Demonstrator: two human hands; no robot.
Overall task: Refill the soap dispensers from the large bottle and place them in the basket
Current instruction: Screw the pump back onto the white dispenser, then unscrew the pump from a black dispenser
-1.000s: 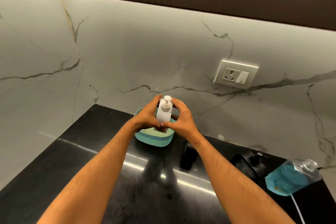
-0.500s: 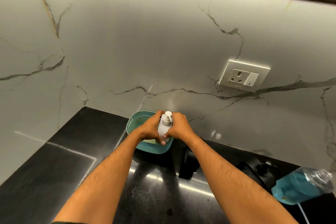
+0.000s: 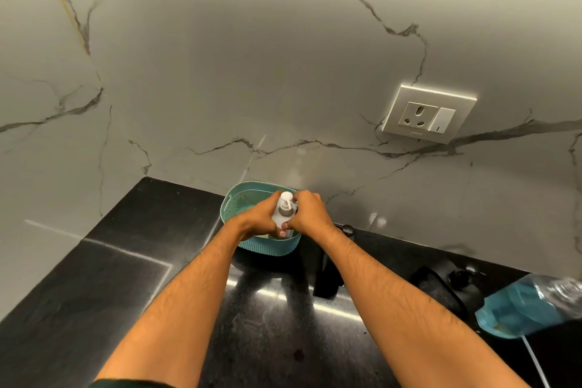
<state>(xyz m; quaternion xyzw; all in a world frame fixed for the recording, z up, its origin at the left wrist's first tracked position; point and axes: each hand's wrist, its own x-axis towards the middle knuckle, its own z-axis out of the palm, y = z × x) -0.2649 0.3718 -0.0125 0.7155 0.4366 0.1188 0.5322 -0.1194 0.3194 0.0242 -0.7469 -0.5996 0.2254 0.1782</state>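
Note:
A white soap dispenser (image 3: pixel 284 209) with a pump head stands upright inside a teal basket (image 3: pixel 241 201) at the back of the black counter. My left hand (image 3: pixel 259 219) grips its left side and my right hand (image 3: pixel 310 214) grips its right side, fingertips meeting at its front. Most of the dispenser body is hidden by my fingers. A large clear bottle (image 3: pixel 526 305) of blue soap lies tilted at the right edge, neck pointing right.
A black dispenser (image 3: pixel 326 274) stands on the counter (image 3: pixel 126 261) just right of the basket, under my right forearm. More dark items (image 3: pixel 441 287) sit beside the large bottle. A wall socket (image 3: pixel 428 115) is on the marble backsplash.
Both hands have lowered the white dispenser from above the basket down into it. The camera has tipped downward and closer.

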